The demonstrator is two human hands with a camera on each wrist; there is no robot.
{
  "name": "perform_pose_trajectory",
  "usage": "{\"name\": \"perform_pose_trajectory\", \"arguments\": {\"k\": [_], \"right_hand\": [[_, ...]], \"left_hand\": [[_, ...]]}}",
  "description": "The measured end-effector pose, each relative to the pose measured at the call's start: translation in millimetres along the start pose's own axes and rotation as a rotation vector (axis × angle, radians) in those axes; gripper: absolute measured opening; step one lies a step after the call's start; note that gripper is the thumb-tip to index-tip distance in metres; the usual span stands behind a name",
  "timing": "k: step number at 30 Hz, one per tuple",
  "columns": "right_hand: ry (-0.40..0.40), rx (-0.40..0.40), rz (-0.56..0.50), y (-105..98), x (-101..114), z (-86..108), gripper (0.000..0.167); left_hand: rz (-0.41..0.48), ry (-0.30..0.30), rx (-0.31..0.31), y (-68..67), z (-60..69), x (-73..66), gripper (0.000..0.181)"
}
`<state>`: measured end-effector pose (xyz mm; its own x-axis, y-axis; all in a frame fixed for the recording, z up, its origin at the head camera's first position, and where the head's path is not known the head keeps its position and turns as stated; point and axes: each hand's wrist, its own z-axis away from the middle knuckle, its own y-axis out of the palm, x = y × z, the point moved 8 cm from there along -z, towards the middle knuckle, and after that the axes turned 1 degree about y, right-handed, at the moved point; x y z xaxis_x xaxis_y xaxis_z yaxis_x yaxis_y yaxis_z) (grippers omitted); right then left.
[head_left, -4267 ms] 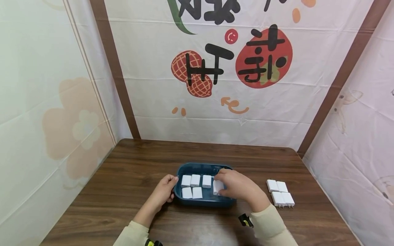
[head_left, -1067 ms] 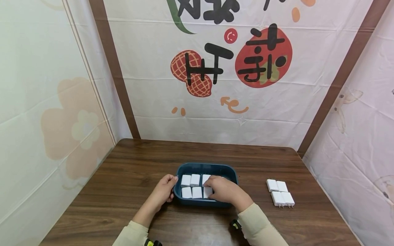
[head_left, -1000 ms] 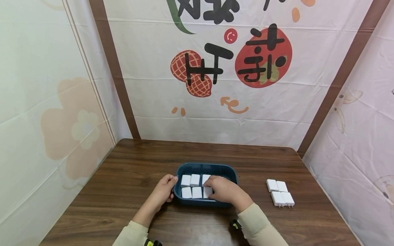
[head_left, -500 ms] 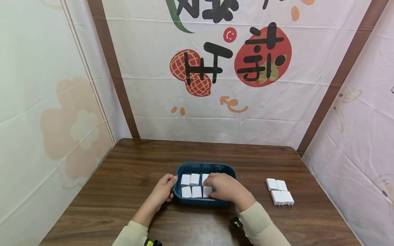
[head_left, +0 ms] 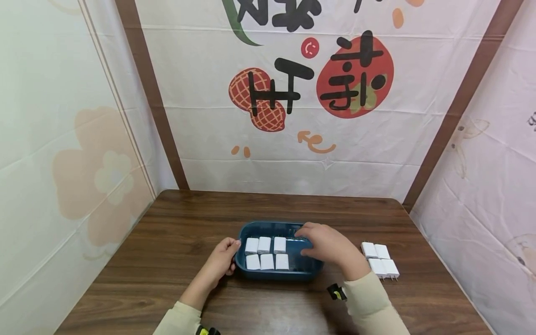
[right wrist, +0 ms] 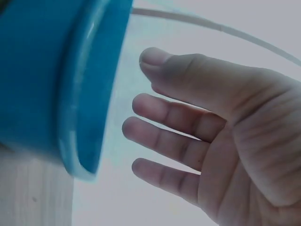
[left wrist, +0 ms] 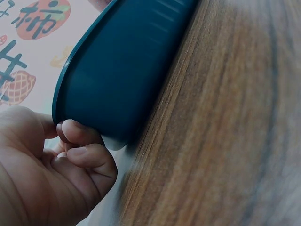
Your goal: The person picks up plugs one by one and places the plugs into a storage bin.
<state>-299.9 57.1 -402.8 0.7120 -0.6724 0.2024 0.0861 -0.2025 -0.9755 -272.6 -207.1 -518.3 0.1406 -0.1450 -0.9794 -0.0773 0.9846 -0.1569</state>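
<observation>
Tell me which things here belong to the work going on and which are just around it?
Belongs to the work:
left hand, holding the blue tray
right hand, holding nothing
six white blocks in the tray
probably four similar blocks beyond it, some showing prongs

Just around it:
table
printed backdrop

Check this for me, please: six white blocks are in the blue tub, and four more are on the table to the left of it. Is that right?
Just the side is wrong: the head view shows the four other white blocks on the table to the right of the blue tub. Six white blocks are inside it, as you said.
</observation>
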Motion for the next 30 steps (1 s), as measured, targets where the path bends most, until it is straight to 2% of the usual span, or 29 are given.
{"name": "perform_pose_trajectory", "arguments": {"k": [5, 12, 16, 21, 30], "right_hand": [[0.079, -0.035, 0.021, -12, -18, 6.7, 0.042], [0.222, -0.053, 0.012, -21, -44, 17.4, 0.035], [0.291, -0.047, 0.015, -25, -62, 25.8, 0.037], [0.344, -0.011, 0.002, -28, -84, 35.3, 0.043], [0.372, -0.006, -0.026, -28, -117, 53.7, 0.047]], "left_hand": [[0.001, -0.016, 0.005, -1.1, -0.6, 0.8, 0.033], [-0.006, -0.010, -0.001, -2.3, 1.0, 3.3, 0.033], [0.002, -0.008, 0.005, -2.1, 0.4, 4.1, 0.033], [0.005, -0.007, 0.007, -1.6, -0.7, 2.8, 0.033], [0.009, 0.011, 0.017, -1.4, -2.9, 1.4, 0.034]]}}
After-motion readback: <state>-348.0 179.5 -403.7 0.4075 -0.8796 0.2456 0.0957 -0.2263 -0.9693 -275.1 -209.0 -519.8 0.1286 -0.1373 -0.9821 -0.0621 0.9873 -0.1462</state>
